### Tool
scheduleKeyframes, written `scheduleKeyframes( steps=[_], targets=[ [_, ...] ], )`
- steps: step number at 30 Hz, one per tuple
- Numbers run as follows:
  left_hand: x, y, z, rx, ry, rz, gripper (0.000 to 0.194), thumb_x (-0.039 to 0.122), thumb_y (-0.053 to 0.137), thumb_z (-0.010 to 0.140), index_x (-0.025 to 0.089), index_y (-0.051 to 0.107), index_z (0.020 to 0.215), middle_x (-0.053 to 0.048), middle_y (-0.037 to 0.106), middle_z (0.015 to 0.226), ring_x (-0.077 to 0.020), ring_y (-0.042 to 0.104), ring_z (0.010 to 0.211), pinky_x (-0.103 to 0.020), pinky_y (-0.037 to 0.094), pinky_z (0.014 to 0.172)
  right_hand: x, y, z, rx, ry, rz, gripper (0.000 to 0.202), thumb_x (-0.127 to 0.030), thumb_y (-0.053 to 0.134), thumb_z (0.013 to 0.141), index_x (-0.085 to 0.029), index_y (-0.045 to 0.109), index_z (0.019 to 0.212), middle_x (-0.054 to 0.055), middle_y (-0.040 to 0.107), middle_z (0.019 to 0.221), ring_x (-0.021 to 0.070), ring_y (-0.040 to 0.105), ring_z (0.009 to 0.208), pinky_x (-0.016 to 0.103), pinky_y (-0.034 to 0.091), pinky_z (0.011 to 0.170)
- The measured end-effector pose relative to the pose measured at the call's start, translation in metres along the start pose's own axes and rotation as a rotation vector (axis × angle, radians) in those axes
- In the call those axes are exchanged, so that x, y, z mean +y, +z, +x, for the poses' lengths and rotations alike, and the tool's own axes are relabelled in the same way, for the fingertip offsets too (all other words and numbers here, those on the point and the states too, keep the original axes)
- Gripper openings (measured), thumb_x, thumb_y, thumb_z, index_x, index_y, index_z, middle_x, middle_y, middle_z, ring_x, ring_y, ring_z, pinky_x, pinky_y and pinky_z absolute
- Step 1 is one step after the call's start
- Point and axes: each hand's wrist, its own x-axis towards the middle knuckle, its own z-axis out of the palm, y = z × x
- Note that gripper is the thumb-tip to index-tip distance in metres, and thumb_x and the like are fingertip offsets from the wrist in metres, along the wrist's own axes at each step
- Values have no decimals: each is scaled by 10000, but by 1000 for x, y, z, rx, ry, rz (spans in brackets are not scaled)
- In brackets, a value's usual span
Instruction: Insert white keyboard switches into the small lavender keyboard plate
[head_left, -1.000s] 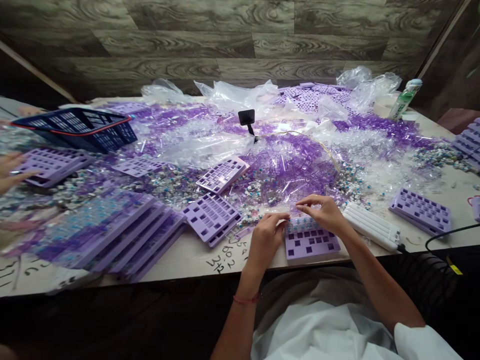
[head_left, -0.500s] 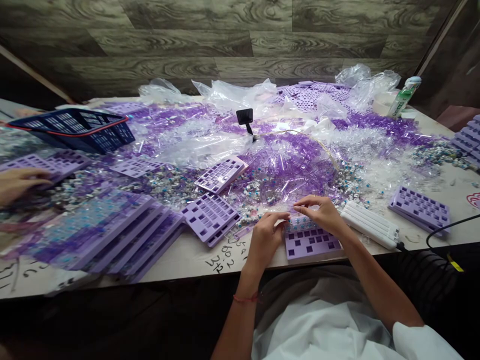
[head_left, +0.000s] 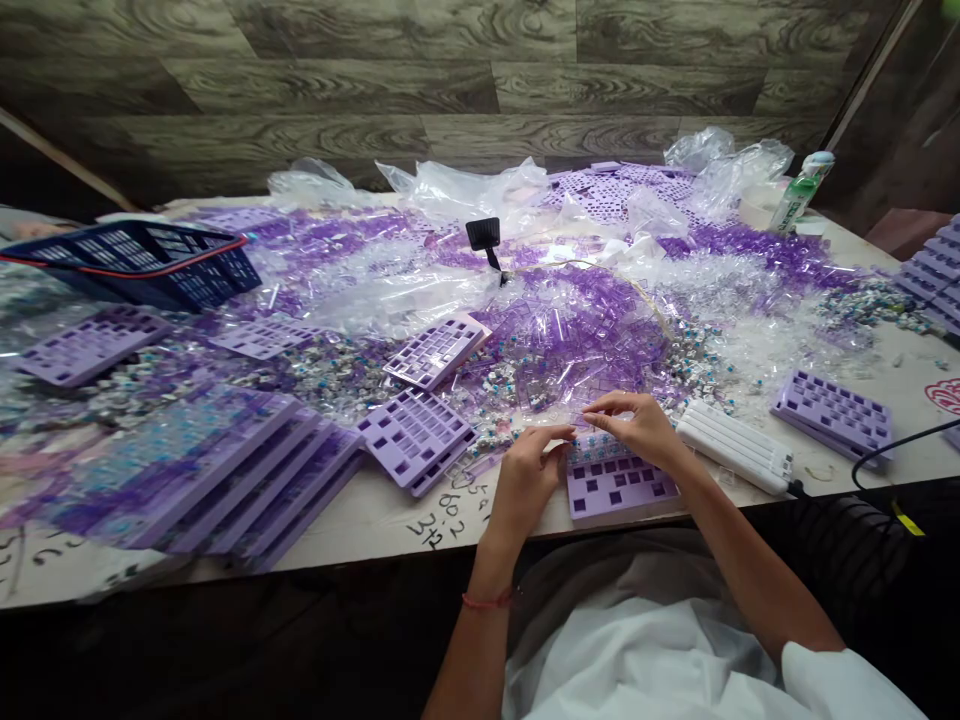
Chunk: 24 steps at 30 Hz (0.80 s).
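A light purple keyboard plate (head_left: 622, 491) with square holes lies at the table's front edge before me. Its far rows carry blue-dotted key switches (head_left: 600, 446) under clear tops, while the near rows show open holes. My left hand (head_left: 527, 478) is at the plate's far left corner, thumb and forefinger close together. Over the far edge, my right hand (head_left: 637, 425) has its fingers pinched together. Whatever either hand holds is too small or hidden to make out. Beyond the fingers lies a heap of clear purple keycaps (head_left: 581, 330) with loose switches.
Filled keyboards stand stacked (head_left: 217, 475) at the left, below a blue basket (head_left: 135, 262). Purple plates (head_left: 417, 436) lie left of my hands. A white power strip (head_left: 735, 447), more plates (head_left: 834, 412) and a black cable (head_left: 900, 440) are to the right. A green bottle (head_left: 801, 195) stands behind.
The other person's hand at the far left has gone from view, and the plates there have shifted. My hands stay nearly still over the plate; the view has turned slightly.
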Motion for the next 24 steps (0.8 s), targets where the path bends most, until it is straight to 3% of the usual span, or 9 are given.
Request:
scheduleKeyframes(
  steps=[8,14,17,24],
  targets=[
    [1,-1,-3,39,-52,-19,207,176,592,928,228,654,1119,-48,765,1043,-203,734,955,-346,613,826,-2,-4,4,-150,-8,-96,222,-448,709,880,-262,825,919,37,803,897,209,726,849,329,543,760],
    [7,-4,-6,30,-34,19,411,32,505,843,228,648,1174,-52,741,1133,-199,707,1040,-324,599,833,-1,-3,7,-198,-31,-136,194,-537,703,830,-410,795,715,14,810,852,255,749,979,358,537,768],
    [11,-6,-6,14,18,43,439,11,501,796,229,666,1140,-52,735,1133,-216,689,1078,-349,589,889,-1,0,7,-209,-30,-186,158,-472,718,845,-356,824,831,23,811,893,266,734,976,388,543,821],
    [11,-7,-5,28,51,52,177,191,581,946,228,677,1090,-64,744,1074,-233,693,1047,-394,572,930,-1,4,7,-238,-3,-254,101,-262,758,867,-280,836,927,30,812,941,241,694,942,358,503,857]
  ],
)
